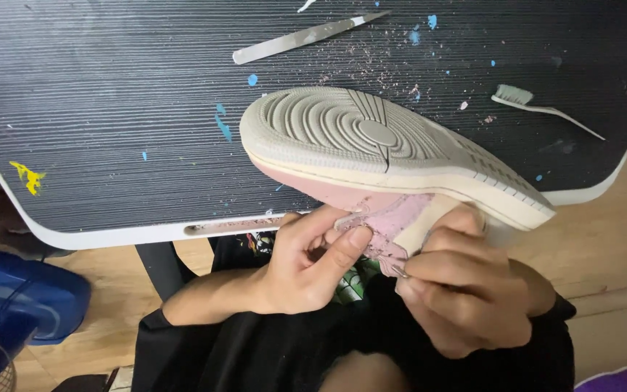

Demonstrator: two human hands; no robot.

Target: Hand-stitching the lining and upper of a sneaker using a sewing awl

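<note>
Both hands hold things: left hand (302,265) pinches the pink sneaker (393,163) flap, right hand (466,290) grips a thin metal tool (400,272) against it.

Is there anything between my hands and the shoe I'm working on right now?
Nothing visible does. The left hand already pinches the pink upper of the sneaker, and the right hand presses a thin metal tool against the same peeling pink material.

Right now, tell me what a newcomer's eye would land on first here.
The upturned sneaker at centre, its grey ridged sole facing up over the dark table. Below it, the left hand pinches a peeling pink panel while the right hand grips a thin metal tool.
</note>
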